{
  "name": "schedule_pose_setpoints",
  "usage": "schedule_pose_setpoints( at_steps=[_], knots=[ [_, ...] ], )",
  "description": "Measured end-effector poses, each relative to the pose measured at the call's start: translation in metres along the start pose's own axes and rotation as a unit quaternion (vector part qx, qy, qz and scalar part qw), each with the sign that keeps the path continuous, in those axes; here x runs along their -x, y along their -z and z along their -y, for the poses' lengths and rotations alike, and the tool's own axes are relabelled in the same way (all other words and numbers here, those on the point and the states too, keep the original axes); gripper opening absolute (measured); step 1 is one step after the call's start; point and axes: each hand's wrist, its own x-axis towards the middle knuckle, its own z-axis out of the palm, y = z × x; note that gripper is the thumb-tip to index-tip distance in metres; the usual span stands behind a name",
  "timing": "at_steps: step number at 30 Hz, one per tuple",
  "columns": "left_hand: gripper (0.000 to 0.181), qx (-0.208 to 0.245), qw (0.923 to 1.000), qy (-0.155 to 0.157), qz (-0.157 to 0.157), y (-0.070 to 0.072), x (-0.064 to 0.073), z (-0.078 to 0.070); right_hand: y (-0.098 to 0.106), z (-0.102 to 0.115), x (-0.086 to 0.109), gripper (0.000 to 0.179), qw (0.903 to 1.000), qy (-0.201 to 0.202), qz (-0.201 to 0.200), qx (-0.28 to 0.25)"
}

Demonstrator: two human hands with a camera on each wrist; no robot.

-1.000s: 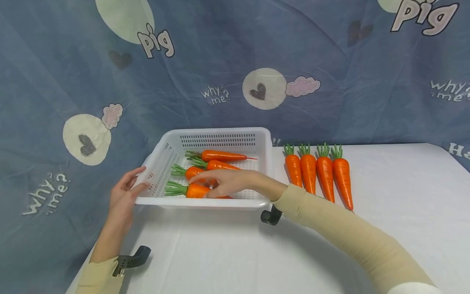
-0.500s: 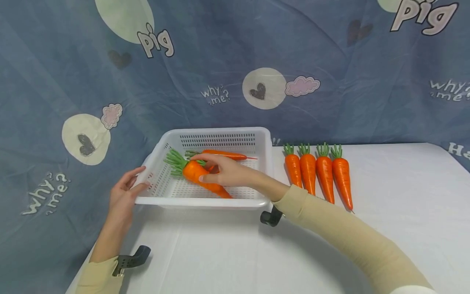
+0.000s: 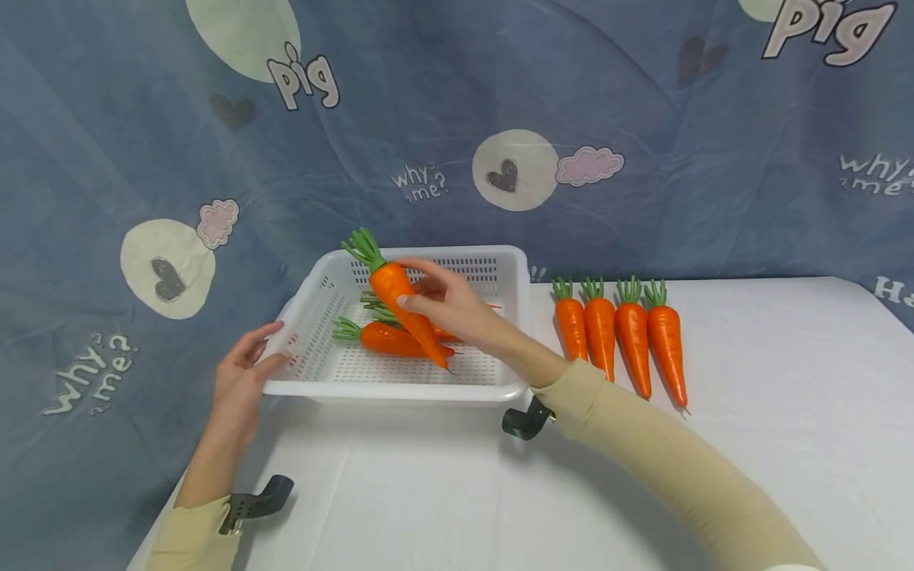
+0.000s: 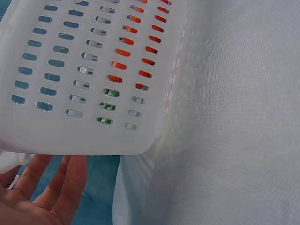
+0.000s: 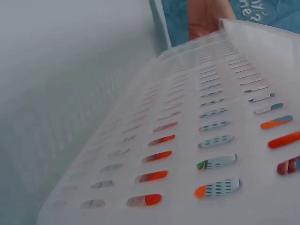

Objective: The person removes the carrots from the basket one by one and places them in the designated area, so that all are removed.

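Note:
A white slotted plastic basket [image 3: 400, 392] stands on the table. My left hand [image 3: 241, 385] grips its left end, thumb over the rim; the left wrist view shows the fingers [image 4: 72, 183] below that rim. Over the basket, my right hand [image 3: 453, 309] pinches an orange carrot [image 3: 401, 295] between thumb and fingers, its green top up to the left and its tip down to the right. Beneath lie more carrots, one in front [image 3: 385, 339] and others partly hidden by the hand and the held carrot. Through the slots, the right wrist view shows bits of orange.
Right of the basket, several carrots [image 3: 631, 341] lie side by side on the white tablecloth [image 3: 428, 484], tops toward the back. A blue printed curtain [image 3: 400, 103] hangs behind the table. The right sleeve [image 3: 664, 452] passes in front of the row.
My right hand has taken hold of the front carrot in the basket and raised it up and back, turning its top upward. The left hand stays on the rim.

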Motion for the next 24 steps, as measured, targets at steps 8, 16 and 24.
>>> schedule_pose_setpoints(
  at_steps=[8, 16, 24],
  knots=[
    [0.047, 0.011, 0.9999, -0.01, 0.007, 0.0006, 0.0007, 0.001, 0.0016, 0.0029, 0.0004, 0.054, 0.994, -0.039, -0.04, -0.093],
    [0.047, 0.002, 1.0, -0.006, 0.003, 0.0009, 0.0, 0.0016, 0.0033, 0.0061, 0.0023, 0.053, 0.9846, -0.055, -0.058, -0.156],
    [0.047, 0.001, 0.9999, -0.01, 0.006, 0.0003, -0.0004, 0.0032, 0.0073, 0.0065, 0.0042, 0.051, 0.9725, -0.038, -0.079, -0.216]
  ],
)
